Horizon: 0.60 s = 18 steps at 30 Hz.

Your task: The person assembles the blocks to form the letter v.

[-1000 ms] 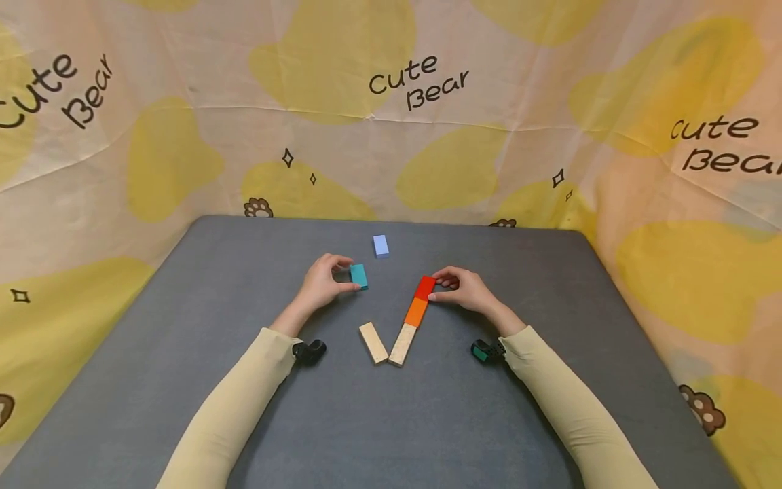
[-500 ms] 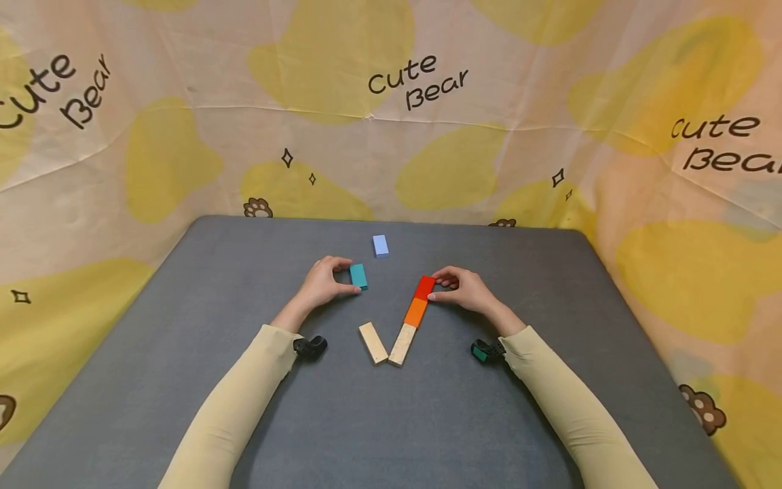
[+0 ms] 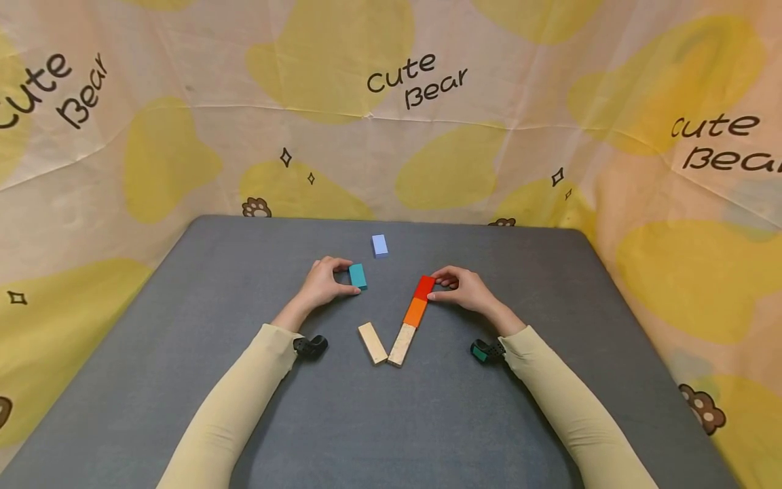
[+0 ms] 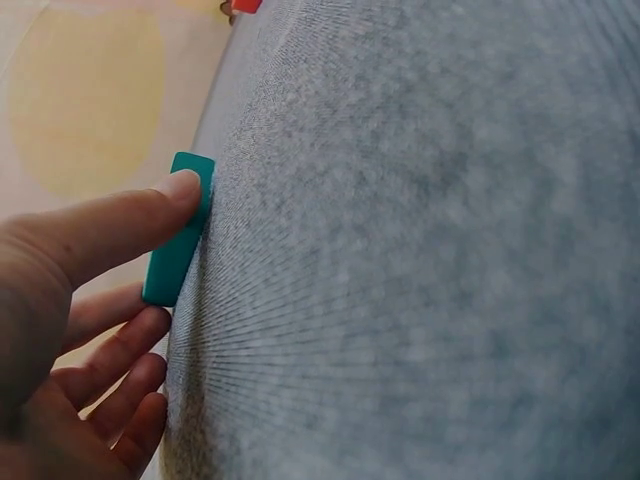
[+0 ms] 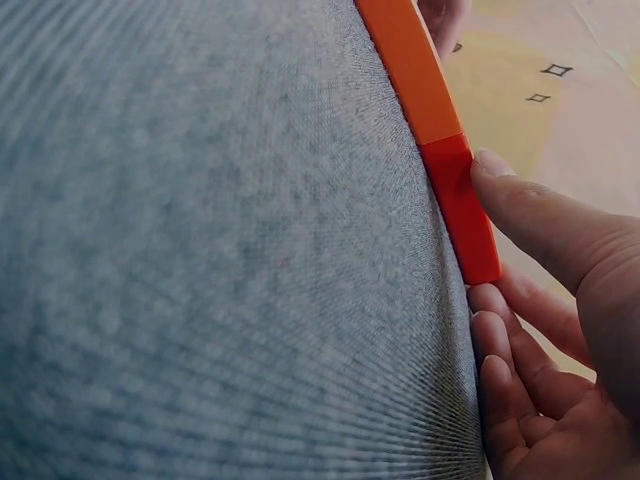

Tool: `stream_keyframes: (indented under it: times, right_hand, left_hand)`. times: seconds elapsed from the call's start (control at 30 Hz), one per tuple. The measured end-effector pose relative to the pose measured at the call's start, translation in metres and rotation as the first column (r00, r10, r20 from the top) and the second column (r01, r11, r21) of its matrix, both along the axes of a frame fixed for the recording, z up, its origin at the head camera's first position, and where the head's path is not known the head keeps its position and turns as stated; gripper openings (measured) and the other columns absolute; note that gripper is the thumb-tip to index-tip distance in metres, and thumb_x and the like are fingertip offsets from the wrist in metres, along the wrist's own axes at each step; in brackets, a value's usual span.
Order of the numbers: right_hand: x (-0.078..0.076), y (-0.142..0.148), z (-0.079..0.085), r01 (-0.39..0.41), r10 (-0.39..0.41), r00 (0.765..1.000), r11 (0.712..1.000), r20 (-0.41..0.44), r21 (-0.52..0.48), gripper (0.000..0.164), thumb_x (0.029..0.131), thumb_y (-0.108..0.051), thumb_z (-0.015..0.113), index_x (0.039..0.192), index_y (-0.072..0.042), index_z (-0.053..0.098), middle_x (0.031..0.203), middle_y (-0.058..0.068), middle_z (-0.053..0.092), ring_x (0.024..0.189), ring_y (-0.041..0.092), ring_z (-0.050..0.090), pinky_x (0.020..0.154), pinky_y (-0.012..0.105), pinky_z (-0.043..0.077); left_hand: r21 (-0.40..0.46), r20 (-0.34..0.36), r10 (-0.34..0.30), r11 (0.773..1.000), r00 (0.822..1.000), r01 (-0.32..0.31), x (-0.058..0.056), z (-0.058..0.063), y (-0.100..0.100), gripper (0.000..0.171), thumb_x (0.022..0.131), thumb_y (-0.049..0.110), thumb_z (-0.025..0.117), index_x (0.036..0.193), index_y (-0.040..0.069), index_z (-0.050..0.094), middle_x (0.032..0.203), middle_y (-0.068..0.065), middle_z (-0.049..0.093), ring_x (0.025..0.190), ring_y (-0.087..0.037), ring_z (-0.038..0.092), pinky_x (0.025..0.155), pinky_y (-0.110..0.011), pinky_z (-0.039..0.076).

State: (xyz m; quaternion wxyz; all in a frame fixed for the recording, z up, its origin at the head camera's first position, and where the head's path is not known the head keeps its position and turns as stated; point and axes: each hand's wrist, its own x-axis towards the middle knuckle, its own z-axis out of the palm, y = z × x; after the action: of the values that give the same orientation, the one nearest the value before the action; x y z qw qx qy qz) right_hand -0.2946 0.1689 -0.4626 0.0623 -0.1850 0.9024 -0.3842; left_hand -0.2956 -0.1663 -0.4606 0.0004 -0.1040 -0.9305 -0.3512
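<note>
My left hand (image 3: pixel 320 282) pinches a teal block (image 3: pixel 358 276) that lies on the table. In the left wrist view, the thumb presses one face of the teal block (image 4: pixel 178 240), and the index finger reaches its end. On the other side, my right hand (image 3: pixel 466 289) holds a red block (image 3: pixel 424 288) between thumb and index finger. That red block stands end to end with an orange block (image 3: pixel 415 312), which meets a bare wooden block (image 3: pixel 402 344) in a slanted row. Another wooden block (image 3: pixel 373 343) leans the other way, its near end at the row's foot, making a V.
A light blue block (image 3: pixel 380 246) lies farther back on the grey table (image 3: pixel 391 435), beyond the teal one. Behind the table hangs a yellow and pink printed cloth (image 3: pixel 342 68). Both wrists carry small dark cameras.
</note>
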Motion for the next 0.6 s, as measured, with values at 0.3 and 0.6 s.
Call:
stream_keyframes:
  times: [0.3,0.6]
  right_hand:
    - [0.0015,0.0004,0.0014,0.005,-0.005,1.0,1.0,-0.015,-0.006,0.05,0.075,-0.036,0.08,0.115,-0.01,0.065,0.106,0.008,0.065,0.095,0.021,0.059,0.086,0.037,0.047]
    - [-0.0008,0.0005,-0.0007,0.009,-0.009,1.0,1.0,-0.001,0.003,0.049,0.076,-0.036,0.079,0.116,-0.012,0.065,0.107,0.007,0.065,0.096,0.02,0.059,0.087,0.037,0.047]
  left_hand:
    - [-0.005,0.007,-0.002,1.0,1.0,0.002,0.0003,0.0018,0.0008,0.065,0.07,0.033,0.084,0.125,0.006,0.06,0.122,-0.016,0.057,0.112,-0.031,0.045,0.096,-0.047,0.037]
    - [0.014,0.007,0.026,1.0,1.0,-0.026,0.0032,0.0027,0.0001,0.067,0.068,0.035,0.085,0.122,0.007,0.059,0.117,-0.015,0.06,0.108,-0.03,0.048,0.094,-0.045,0.039]
